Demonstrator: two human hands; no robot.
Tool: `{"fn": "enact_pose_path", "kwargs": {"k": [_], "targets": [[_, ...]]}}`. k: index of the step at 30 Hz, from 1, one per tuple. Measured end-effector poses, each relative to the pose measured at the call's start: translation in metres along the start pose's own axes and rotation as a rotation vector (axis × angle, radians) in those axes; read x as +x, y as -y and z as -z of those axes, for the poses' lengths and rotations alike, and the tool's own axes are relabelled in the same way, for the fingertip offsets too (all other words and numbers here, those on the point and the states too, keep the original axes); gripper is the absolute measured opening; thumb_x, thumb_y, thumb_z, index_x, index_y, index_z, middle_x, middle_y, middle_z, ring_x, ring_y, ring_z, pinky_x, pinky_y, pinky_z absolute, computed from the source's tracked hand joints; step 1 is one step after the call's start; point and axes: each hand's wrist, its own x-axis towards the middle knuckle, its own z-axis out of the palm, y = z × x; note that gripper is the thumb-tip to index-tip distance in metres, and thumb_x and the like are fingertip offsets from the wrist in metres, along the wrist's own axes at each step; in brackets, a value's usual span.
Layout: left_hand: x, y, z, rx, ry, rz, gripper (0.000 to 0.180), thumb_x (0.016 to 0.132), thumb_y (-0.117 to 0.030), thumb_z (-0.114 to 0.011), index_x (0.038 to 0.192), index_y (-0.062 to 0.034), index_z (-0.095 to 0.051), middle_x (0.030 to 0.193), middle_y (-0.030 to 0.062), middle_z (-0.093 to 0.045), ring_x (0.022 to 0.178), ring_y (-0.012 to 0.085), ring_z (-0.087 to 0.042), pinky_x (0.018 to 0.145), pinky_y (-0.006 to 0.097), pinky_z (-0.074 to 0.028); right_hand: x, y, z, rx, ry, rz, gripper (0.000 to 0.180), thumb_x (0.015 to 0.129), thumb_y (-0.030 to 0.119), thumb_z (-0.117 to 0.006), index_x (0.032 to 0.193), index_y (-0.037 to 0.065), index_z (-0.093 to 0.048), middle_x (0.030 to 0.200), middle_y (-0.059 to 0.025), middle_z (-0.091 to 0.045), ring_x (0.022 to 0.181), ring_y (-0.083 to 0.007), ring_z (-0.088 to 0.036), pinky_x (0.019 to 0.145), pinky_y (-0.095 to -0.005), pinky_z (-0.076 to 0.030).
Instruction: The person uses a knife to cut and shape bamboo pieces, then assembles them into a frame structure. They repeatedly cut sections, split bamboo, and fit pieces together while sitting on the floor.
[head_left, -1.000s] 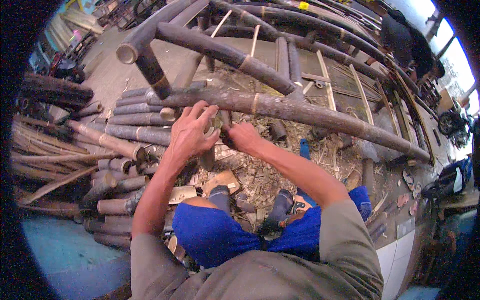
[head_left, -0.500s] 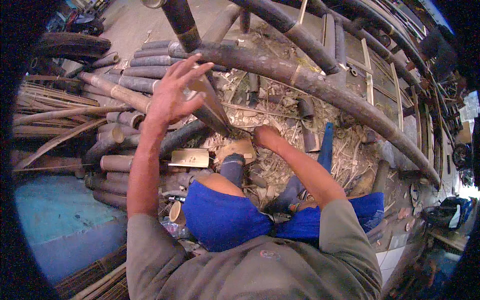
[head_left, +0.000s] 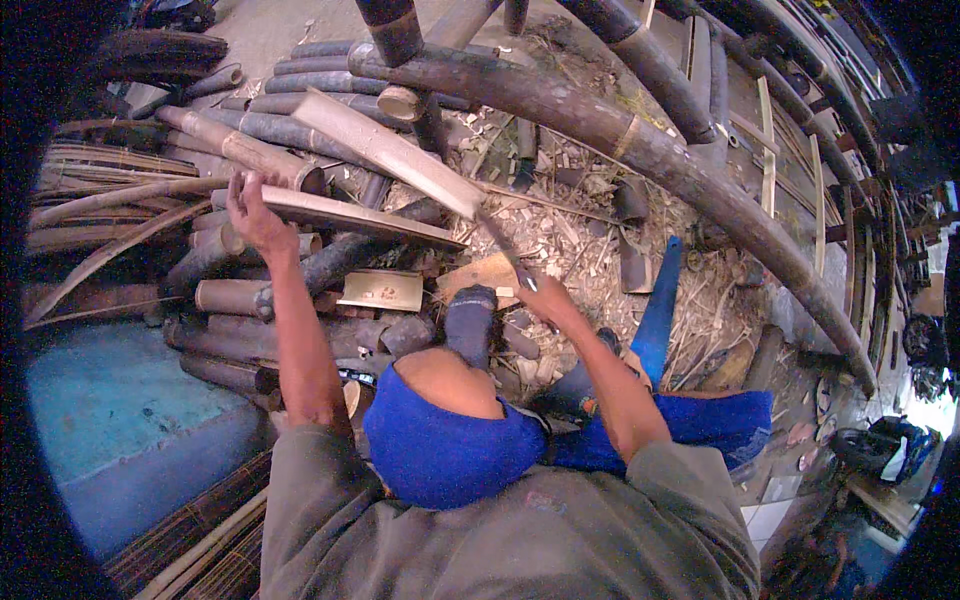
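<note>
My left hand (head_left: 262,215) is closed at the left end of a split bamboo piece (head_left: 350,218), which slants down toward the middle. A second split half (head_left: 390,150) lies apart above it, its pale inner face showing and its lower end by a blade. My right hand (head_left: 548,300) grips the handle of a large knife (head_left: 497,238), whose dark blade points up and left. Below the blade, near my foot, rests a pale wooden block (head_left: 480,278). A short split bamboo piece (head_left: 382,291) with chips in it lies to the left.
A thick bamboo pole (head_left: 560,125) crosses ahead of me, with other poles joined to it. Cut bamboo lengths (head_left: 235,296) are stacked at left, beside a blue surface (head_left: 130,430). Shavings (head_left: 590,240) litter the ground. My knees in blue shorts (head_left: 450,440) are close by.
The bamboo near the middle now shows as two separate halves. My left hand has moved left and down, from open to closed. The knife blade now shows clearly, and my right hand sits slightly lower.
</note>
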Motion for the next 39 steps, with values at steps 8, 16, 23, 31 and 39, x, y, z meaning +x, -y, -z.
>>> {"fn": "enact_pose_path", "kwargs": {"k": [8,16,23,31,39], "targets": [[-0.043,-0.004,-0.025,0.109,0.033,-0.155,0.063,0.088,-0.013,-0.066,0.142,0.0025,-0.038,0.141,0.0171,-0.042,0.127,0.0271,-0.045,0.110,0.039,-0.038,-0.020,-0.031,-0.018,0.124,-0.190,-0.032,0.035,0.092,0.034,-0.062,0.081,0.000,-0.061,0.059,-0.0097,-0.061,0.052,-0.0207,-0.062,0.054,-0.0378,-0.050],[-0.090,-0.041,-0.087,0.034,0.443,-0.031,0.020,0.094,-0.010,-0.069,0.112,-0.0022,-0.064,0.098,0.0011,-0.068,0.088,0.0090,-0.060,0.079,0.025,-0.049,-0.077,0.074,0.011,0.221,-0.387,0.292,0.031,0.096,0.029,-0.062,0.092,-0.001,-0.058,0.064,-0.0092,-0.061,0.055,-0.0199,-0.062,0.054,-0.0384,-0.047],[-0.126,-0.064,-0.092,0.234,0.607,-0.054,0.026,0.097,-0.017,-0.067,0.116,-0.0002,-0.062,0.094,0.0039,-0.068,0.086,0.0092,-0.056,0.077,0.026,-0.048,-0.139,0.195,0.077,0.136,-0.355,0.509,0.034,0.097,0.033,-0.060,0.101,-0.001,-0.056,0.076,-0.0255,-0.064,0.073,-0.0468,-0.065,0.065,-0.0531,-0.049],[-0.146,-0.086,-0.083,0.367,0.722,0.021,0.026,0.099,-0.026,-0.064,0.115,-0.0056,-0.064,0.085,0.0088,-0.069,0.077,0.0138,-0.061,0.070,0.029,-0.049,-0.133,0.221,0.076,0.002,-0.393,0.686,0.030,0.095,0.026,-0.061,0.100,-0.003,-0.055,0.077,-0.0281,-0.065,0.073,-0.0462,-0.067,0.064,-0.0550,-0.052],[-0.150,-0.072,-0.081,0.249,0.673,0.012,0.024,0.097,-0.021,-0.066,0.112,-0.0022,-0.067,0.085,0.0087,-0.071,0.076,0.0125,-0.063,0.069,0.030,-0.051,-0.129,0.216,0.068,-0.054,-0.458,0.712,0.025,0.095,0.023,-0.062,0.101,-0.001,-0.057,0.079,-0.0275,-0.065,0.074,-0.0477,-0.065,0.063,-0.0531,-0.050]]}}
